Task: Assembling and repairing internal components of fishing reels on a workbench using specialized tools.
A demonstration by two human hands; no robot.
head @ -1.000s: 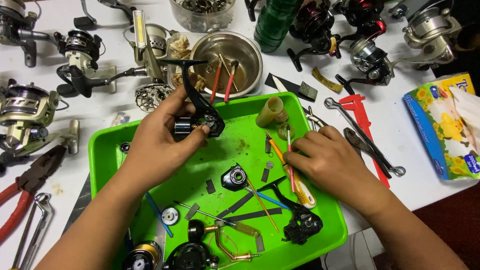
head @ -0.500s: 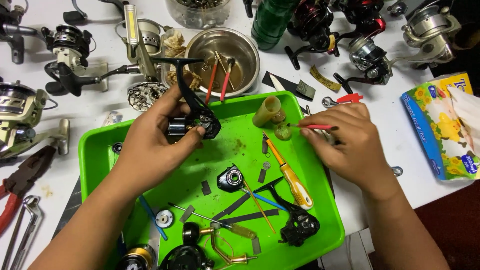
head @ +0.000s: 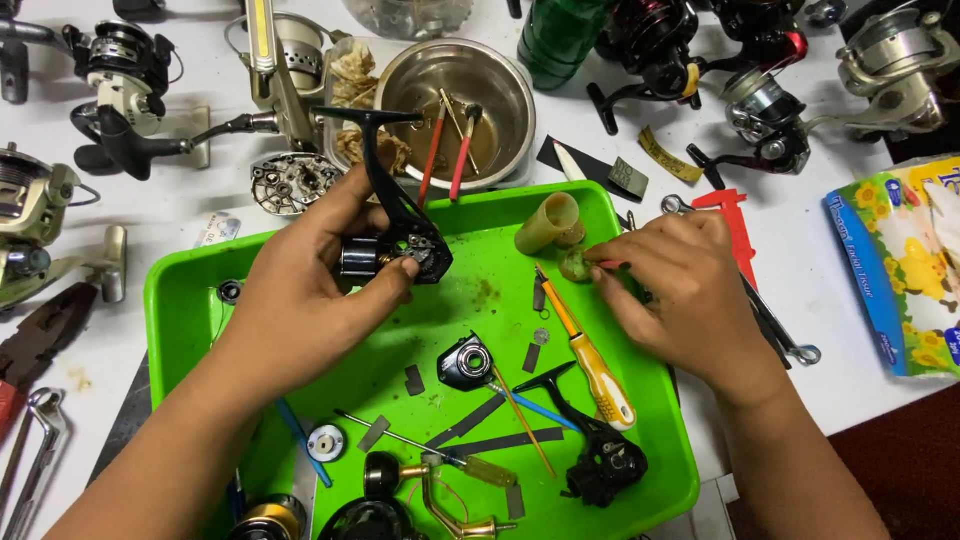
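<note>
Here, two hands work on reel parts over a green tray (head: pixel 180 310).

The left hand (head: pixel 310 290) is closed around a black reel body (head: pixel 405 245), thumb pressed on its lower side, and holds it just above the tray's upper part; the body's stem rises up from the grip toward a steel bowl (head: pixel 500 90) with red-handled brushes (head: pixel 450 150) inside. To the left of this grip, outside the tray, lie a round plate (head: pixel 290 182) and pliers (head: pixel 35 345). Below the grip, a small black part (head: pixel 465 362) and a yellow screwdriver (head: pixel 590 355) lie in the tray. The right hand (head: pixel 680 290) rests at the tray's right edge, its fingertips pinched on a small greenish piece (head: pixel 577 265), just under a beige tube (head: pixel 548 222). Right of it lie a wrench (head: pixel 790 345) and a tissue pack (head: pixel 900 270).
</note>
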